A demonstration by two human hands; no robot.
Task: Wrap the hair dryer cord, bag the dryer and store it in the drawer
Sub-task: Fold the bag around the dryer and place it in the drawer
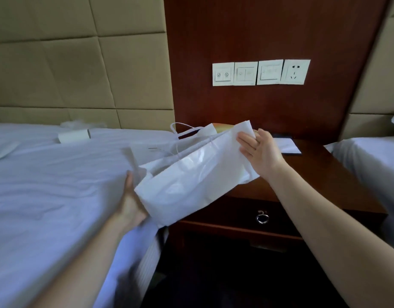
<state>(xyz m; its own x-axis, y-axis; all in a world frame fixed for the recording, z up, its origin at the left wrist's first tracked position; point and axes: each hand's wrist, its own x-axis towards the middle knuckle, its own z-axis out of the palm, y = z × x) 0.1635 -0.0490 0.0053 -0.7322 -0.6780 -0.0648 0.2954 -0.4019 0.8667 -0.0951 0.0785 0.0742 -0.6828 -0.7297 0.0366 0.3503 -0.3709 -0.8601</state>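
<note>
I hold a white drawstring bag (198,174) in the air between the bed and the nightstand. My left hand (130,203) grips its lower left end, the fingers hidden behind the cloth. My right hand (258,150) pinches the upper right corner between thumb and fingers, the other fingers held straight. The bag bulges in the middle, and its contents are hidden. Its white cord loops (180,130) hang at the far side. The nightstand drawer (247,216) with a metal ring pull (262,218) is closed below the bag. No hair dryer is visible.
The white bed (47,196) fills the left, with a white roll (73,135) near the padded headboard. The dark wooden nightstand (313,174) carries a notepad (288,146). Wall switches and a socket (296,72) sit above it. A second bed (373,161) is at the right.
</note>
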